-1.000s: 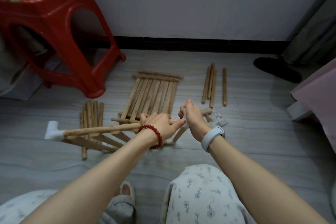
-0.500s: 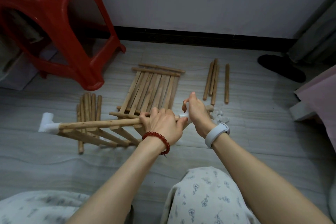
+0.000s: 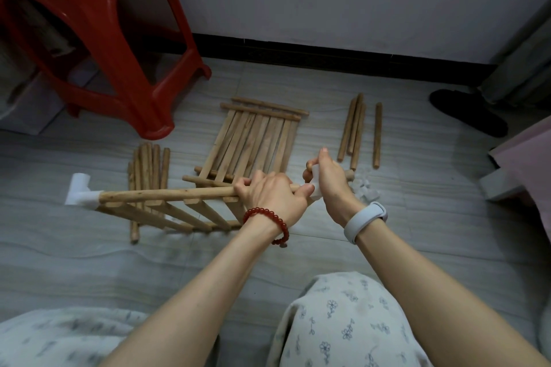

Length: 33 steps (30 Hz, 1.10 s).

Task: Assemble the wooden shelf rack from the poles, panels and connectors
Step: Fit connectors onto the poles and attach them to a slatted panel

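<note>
Head camera looks down on a slatted wooden panel (image 3: pixel 167 208) held on edge just above the grey floor (image 3: pixel 298 247), its top rail a round pole (image 3: pixel 167 194) running left to right, with flat slats slanting down and away beneath it. A white plastic connector (image 3: pixel 80 194) caps the pole's left end. The left hand (image 3: pixel 269 197), a red bead bracelet (image 3: pixel 268 222) at its wrist, has its fingers curled over the pole near the right end and grips it. The right hand (image 3: pixel 326 179), with a pale wristband (image 3: pixel 365 220) behind it, pinches a second white connector (image 3: pixel 316 185) between thumb and fingers, right at the pole's right tip; whether the tip is seated in it cannot be told. Behind the hands a second slatted panel (image 3: pixel 256 140) lies flat on the floor. A bundle of loose poles (image 3: pixel 149 167) lies to its left, partly behind the held panel, and four more poles (image 3: pixel 356 128) lie to its right. A small heap of clear-white connectors (image 3: pixel 365 189) sits just beside the right hand. A red plastic stool (image 3: pixel 98 48) stands at the upper left.
</note>
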### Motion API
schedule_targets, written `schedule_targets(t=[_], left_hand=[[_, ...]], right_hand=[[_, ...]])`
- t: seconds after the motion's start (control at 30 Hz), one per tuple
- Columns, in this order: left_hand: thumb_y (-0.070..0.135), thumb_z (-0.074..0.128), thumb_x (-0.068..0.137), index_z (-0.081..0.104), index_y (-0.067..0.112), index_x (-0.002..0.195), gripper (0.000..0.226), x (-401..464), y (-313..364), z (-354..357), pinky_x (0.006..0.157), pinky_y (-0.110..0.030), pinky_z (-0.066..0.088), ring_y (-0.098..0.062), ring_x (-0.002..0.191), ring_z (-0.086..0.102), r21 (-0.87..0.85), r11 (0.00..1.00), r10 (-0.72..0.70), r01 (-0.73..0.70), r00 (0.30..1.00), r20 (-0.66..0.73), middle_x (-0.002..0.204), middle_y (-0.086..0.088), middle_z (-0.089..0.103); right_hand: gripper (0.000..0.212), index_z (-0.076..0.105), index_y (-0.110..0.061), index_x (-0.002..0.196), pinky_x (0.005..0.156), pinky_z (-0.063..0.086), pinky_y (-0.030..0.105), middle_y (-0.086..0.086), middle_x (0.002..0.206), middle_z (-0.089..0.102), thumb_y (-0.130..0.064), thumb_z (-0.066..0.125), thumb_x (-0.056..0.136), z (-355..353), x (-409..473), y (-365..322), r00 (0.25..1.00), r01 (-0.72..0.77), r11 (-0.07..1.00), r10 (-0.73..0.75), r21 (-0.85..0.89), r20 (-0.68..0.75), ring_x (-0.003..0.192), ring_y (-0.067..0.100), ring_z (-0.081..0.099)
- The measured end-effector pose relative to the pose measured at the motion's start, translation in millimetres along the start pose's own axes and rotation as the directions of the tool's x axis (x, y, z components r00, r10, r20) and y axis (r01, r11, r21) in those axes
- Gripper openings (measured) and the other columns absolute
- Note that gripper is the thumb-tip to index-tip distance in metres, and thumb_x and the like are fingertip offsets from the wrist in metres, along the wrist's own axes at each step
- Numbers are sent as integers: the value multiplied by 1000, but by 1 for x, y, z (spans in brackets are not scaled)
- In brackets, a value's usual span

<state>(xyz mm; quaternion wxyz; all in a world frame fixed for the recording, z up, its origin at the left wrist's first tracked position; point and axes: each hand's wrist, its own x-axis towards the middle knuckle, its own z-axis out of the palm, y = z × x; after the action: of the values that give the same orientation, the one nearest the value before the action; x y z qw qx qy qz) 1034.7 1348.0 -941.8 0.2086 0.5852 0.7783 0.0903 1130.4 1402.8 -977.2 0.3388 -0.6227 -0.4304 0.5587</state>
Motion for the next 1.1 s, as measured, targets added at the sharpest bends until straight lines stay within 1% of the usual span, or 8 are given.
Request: schedule_targets(t=[0.3, 0.47, 0.6, 0.73, 0.83, 0.97, 1.03, 1.1], left_hand=[[58, 43, 88, 48, 29, 63, 38, 7, -1, -4, 83, -34, 14, -11, 94, 34, -12, 1000, -27, 27, 999, -20, 80, 11, 47], [58, 44, 87, 49, 29, 63, 39, 11, 0, -4, 84, -35, 14, -9, 90, 29, -26, 998, -59, 59, 998, 8, 65, 15, 36], [60, 40, 88, 58, 26, 75, 41, 14, 1, -10, 83, -34, 15, -11, 93, 34, -26, 999, -40, 41, 998, 41, 68, 13, 46], [58, 40, 88, 58, 25, 84, 38, 15, -6, -22, 85, -35, 20, -14, 100, 41, 62, 990, 122, -130, 985, 122, 87, 8, 56], [44, 51, 89, 50, 28, 85, 16, 18, -22, -36, 78, -31, 29, -16, 92, 47, 107, 946, 271, -305, 929, 250, 87, 6, 53], [40, 49, 91, 57, 23, 95, 20, 10, -33, -30, 71, -26, 30, -16, 96, 50, 195, 899, 391, -392, 919, 41, 93, 5, 54], [43, 46, 90, 58, 21, 98, 27, 7, -37, -22, 70, -24, 28, -16, 97, 53, 250, 878, 440, -408, 894, -82, 100, 5, 56], [43, 45, 90, 58, 20, 95, 28, 9, -40, -17, 69, -24, 27, -15, 94, 54, 254, 870, 467, -424, 873, -144, 99, 4, 58]], right_hand=[[53, 46, -16, 64, 58, 33, 27, -1, 66, 49, -40, 17, 101, 8, 5, -7, 997, 34, 997, -39, -71, -69, 63, 13, 43], [53, 43, -18, 64, 57, 31, 25, -3, 65, 46, -39, 14, 102, 8, 7, -6, 995, 69, 991, -77, -117, -62, 62, 9, 42], [53, 40, -17, 62, 57, 32, 26, 2, 66, 44, -40, 13, 102, 8, 7, -12, 996, 69, 991, -75, -118, -45, 60, 12, 40], [48, 42, -18, 68, 63, 36, 32, 4, 67, 49, -39, 15, 102, 7, 1, -20, 985, 167, 956, -172, -241, 0, 63, 15, 45], [41, 45, -21, 74, 69, 41, 37, 1, 70, 53, -36, 19, 102, 2, -5, -21, 931, 352, 786, -353, -508, 99, 70, 21, 53], [38, 45, -17, 76, 60, 40, 37, 0, 65, 52, -33, 21, 101, -1, -12, -25, 829, 483, 440, -507, -757, 235, 64, 25, 54], [41, 46, -16, 74, 62, 41, 37, 2, 66, 56, -35, 21, 101, 3, -8, -30, 865, 428, 454, -458, -781, 207, 66, 26, 56], [44, 51, -15, 72, 66, 41, 34, 5, 73, 60, -33, 23, 102, 7, 0, -34, 937, 296, 614, -335, -732, 98, 71, 25, 56]])
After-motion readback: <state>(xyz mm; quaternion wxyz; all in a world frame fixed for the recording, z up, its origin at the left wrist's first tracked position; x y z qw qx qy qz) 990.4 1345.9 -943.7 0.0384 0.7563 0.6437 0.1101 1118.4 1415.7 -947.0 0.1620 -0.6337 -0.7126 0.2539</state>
